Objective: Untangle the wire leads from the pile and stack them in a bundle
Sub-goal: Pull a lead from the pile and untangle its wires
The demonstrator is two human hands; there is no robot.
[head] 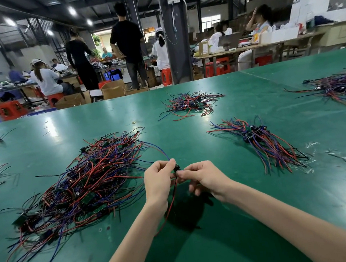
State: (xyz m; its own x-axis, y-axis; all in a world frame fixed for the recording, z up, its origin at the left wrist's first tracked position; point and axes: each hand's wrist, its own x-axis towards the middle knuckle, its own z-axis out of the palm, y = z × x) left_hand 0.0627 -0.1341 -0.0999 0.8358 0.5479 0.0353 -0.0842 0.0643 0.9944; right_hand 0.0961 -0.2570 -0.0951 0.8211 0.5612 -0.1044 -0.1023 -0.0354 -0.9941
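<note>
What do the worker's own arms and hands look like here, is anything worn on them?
Both are bare. The left hand and right hand wear no gloves, and no rings, watch or wristband show. Both forearms are uncovered from the wrist to the bottom edge of the picture, so no sleeve is in view. The fingernails that can be seen look short and unpainted.

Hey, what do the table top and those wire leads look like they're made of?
Table top: probably a smooth green rubber or vinyl mat, since it glares under the lights. Wire leads: likely plastic-insulated wire, thin and springy in red, blue and black. Both hands pinch one lead.
</note>
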